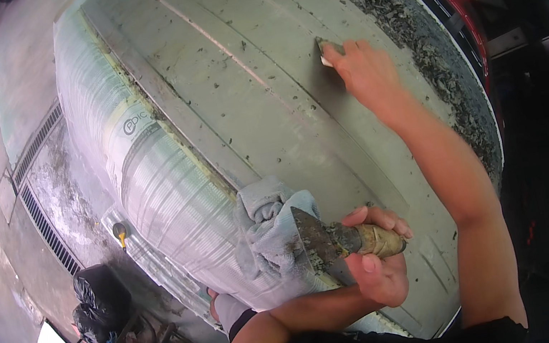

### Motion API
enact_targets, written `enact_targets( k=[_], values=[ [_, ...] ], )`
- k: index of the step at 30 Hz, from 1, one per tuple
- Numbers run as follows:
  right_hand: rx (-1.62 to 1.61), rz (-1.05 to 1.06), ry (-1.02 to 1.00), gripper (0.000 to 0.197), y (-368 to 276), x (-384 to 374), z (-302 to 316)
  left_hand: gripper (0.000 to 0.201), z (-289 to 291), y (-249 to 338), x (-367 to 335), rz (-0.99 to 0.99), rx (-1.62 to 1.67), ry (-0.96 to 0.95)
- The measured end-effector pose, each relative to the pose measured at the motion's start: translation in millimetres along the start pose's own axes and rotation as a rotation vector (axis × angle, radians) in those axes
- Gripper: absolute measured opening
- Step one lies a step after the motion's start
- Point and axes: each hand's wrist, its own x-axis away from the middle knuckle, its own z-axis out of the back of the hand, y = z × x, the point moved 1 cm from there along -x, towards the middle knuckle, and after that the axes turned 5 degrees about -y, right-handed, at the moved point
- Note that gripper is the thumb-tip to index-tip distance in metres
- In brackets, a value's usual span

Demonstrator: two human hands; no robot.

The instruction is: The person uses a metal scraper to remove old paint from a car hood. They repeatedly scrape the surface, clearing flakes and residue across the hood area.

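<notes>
My left hand (380,259) is closed round the worn, tape-wrapped handle of a putty knife (318,237). Its wide, crusted blade points left over a crumpled grey-blue towel (262,206). Farther off, my right hand (365,72) is stretched out over a ridged, grey-green vehicle roof (260,127). Its fingers pinch a small flat piece (324,52), dark with a pale edge, against the surface; most of it is hidden by the fingers. Dark crumbs are scattered over the roof.
Dark scraped-off debris (401,19) lies heaped along the roof's right side. Clear masking film (158,169) covers its left side. On the floor at left are a drain grate (48,227) and a black plastic bag (100,295). A red vehicle (458,10) stands at right.
</notes>
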Motion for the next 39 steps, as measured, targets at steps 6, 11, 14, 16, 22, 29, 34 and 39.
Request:
enact_targets(
  k=[6, 11, 14, 16, 22, 29, 34, 39],
  values=[
    [0.053, 0.184, -0.021, 0.023, 5.6, -13.7, 11.8, 0.059, 2.4, 0.0, -1.3, 0.012, -0.002, 0.014],
    [0.171, 0.139, 0.009, 0.020, 5.5, -35.0, -4.5, 0.061, 1.5, -0.3, -0.2, 0.008, 0.051, 0.030],
    [-0.014, 0.125, -0.027, 0.030, 12.4, -24.5, 6.8, 0.061, 2.5, -0.5, -1.2, 0.020, 0.063, 0.022],
    [0.037, 0.169, -0.011, 0.023, 0.8, -20.8, 10.9, 0.062, 3.6, -0.4, -1.7, 0.034, 0.051, 0.023],
    [0.030, 0.156, -0.054, 0.024, -1.8, -36.5, 15.1, 0.063, 0.5, 3.2, 4.6, 0.072, 0.076, 0.061],
    [0.012, 0.131, 0.023, 0.024, -9.4, -54.5, 10.8, 0.063, 3.4, 0.5, 0.2, 0.039, 0.084, 0.048],
    [0.036, 0.118, -0.016, 0.023, -7.3, -19.2, 19.6, 0.063, 0.0, 0.3, 3.5, 0.106, 0.099, 0.061],
    [-0.028, 0.074, -0.081, 0.042, -10.7, -24.5, 12.1, 0.062, -0.8, 1.7, 7.6, 0.136, 0.149, 0.097]
  ],
)
